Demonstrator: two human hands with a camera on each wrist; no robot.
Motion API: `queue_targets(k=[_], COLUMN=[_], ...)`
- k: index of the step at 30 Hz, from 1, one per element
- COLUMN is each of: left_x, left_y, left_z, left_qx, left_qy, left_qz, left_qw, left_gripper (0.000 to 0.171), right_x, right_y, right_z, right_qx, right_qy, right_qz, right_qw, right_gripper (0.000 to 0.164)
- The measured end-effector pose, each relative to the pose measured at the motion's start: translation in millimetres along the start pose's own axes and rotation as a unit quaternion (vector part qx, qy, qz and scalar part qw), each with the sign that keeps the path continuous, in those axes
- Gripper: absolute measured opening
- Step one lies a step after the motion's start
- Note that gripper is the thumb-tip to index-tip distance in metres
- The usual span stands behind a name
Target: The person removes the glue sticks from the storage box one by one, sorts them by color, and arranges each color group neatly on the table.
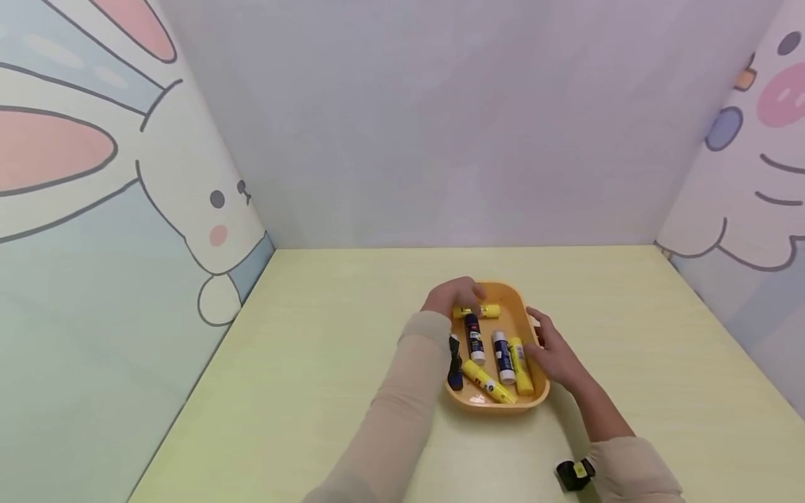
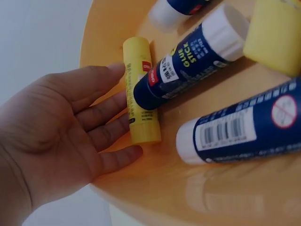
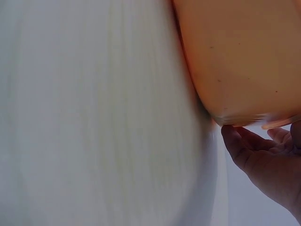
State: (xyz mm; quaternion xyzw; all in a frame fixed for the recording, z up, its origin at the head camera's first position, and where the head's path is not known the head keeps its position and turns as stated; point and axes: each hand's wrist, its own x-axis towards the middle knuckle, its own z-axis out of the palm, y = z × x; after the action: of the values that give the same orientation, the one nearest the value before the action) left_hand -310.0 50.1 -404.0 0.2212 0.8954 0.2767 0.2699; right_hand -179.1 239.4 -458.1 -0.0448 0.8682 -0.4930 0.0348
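One yellow stick [image 1: 490,311] lies crosswise at the far end of the tray [image 1: 497,409], a blue stick [image 1: 474,337] overlapping it. The left hand [image 1: 454,295] is nearer, fingers loosely extended at its long side; the right hand [image 1: 558,355] grips the rim.

Head view: your left sleeve [image 1: 405,381] hides part of the left rim of the tray [image 1: 493,409], glue sticks [image 1: 504,358] print too small to read; right wrist view crops your right hand [image 3: 268,165].
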Motion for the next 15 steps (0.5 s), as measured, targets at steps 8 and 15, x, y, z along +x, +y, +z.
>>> queue_targets(k=[8, 15], left_x=[6.5, 11.6], left_y=[-0.5, -3.3], left_z=[10.6, 12.8], left_qx=[0.008, 0.030], left_qy=[0.026, 0.028], left_qz=[-0.040, -0.039], left_qw=[0.9988, 0.9984], left_gripper=[0.038, 0.027], right_x=[0.9, 2.8], right_y=[2.1, 4.0], right_z=[-0.1, 1.0], right_qx=[0.005, 0.003], right_qy=[-0.003, 0.001], right_qz=[0.002, 0.001], right_qw=[1.000, 1.000], right_gripper=[0.068, 0.068])
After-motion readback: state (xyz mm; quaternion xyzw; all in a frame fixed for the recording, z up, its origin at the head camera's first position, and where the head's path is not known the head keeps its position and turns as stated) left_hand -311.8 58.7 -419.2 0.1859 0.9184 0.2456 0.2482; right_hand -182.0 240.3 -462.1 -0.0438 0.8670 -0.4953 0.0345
